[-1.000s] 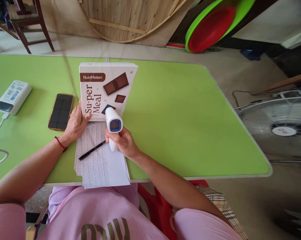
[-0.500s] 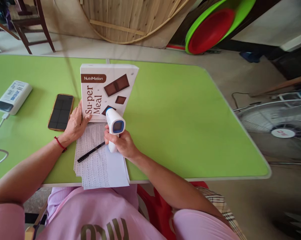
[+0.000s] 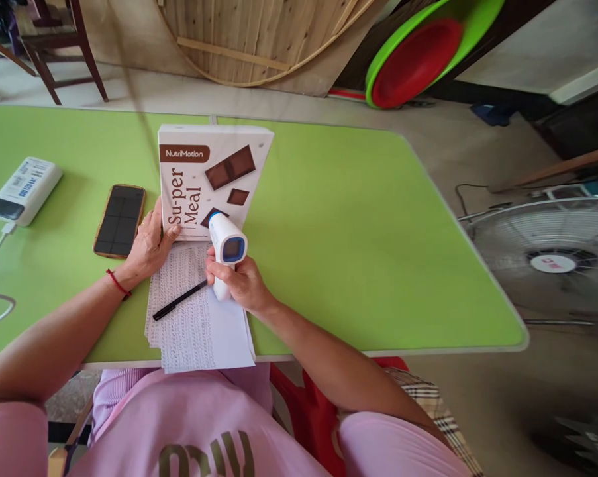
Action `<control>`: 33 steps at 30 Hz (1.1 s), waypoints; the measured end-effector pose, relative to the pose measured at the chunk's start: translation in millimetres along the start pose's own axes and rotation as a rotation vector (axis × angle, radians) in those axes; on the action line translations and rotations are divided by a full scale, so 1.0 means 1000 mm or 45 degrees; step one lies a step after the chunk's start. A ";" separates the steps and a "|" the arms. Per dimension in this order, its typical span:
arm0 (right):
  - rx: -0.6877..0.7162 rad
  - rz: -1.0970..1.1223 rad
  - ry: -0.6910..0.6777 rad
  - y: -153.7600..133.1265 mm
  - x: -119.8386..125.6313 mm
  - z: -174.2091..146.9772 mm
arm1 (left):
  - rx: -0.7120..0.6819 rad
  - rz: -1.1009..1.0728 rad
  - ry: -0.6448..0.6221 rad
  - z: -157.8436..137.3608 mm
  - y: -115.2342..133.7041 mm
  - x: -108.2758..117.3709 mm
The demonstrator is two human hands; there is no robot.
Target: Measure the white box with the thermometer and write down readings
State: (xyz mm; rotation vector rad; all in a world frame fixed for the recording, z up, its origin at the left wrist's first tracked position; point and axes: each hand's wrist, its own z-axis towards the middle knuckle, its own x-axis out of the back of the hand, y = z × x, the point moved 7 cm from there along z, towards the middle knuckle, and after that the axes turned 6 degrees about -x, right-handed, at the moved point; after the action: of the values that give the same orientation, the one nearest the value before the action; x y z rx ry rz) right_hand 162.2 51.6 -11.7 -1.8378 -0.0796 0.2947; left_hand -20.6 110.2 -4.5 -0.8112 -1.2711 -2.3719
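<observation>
My left hand (image 3: 152, 244) grips the lower left edge of a white box (image 3: 183, 182) printed "NutriMotion Su-per Meal" with brown chocolate pieces; the thumb lies on its front. The box stands upright, tilted slightly. In my right hand (image 3: 242, 281) is a white and blue infrared thermometer (image 3: 224, 237), held by its handle in front of the box, its small screen facing me. Whether its nose touches the box I cannot tell. Beneath my right hand lie handwritten sheets of paper (image 3: 187, 344), with a black pen (image 3: 177, 303) across them.
A phone (image 3: 118, 222) lies left of the box on the green table (image 3: 368, 245). Farther left is a white power bank (image 3: 25, 189) with a cable plugged in. A standing fan (image 3: 551, 264) is beyond the table's right edge; a wooden chair (image 3: 63, 43) is at the back left.
The whole view has shifted very slightly. Both hands, the box and the thermometer keep the same places relative to each other.
</observation>
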 end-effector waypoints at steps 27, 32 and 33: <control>0.005 -0.004 0.003 -0.002 0.000 -0.002 | -0.003 0.037 0.004 0.000 -0.001 -0.001; 0.043 -0.035 -0.008 -0.003 0.000 -0.002 | 0.006 0.037 0.011 0.000 -0.003 -0.001; 0.052 -0.044 -0.007 -0.004 0.000 -0.002 | 0.006 0.037 0.015 0.000 -0.003 -0.001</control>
State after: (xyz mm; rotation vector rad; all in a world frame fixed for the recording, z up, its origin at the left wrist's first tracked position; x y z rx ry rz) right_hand 163.0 51.1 -7.9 -1.7930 -0.1077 0.2753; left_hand -21.2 111.5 -7.1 -0.8082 -1.2513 -2.3464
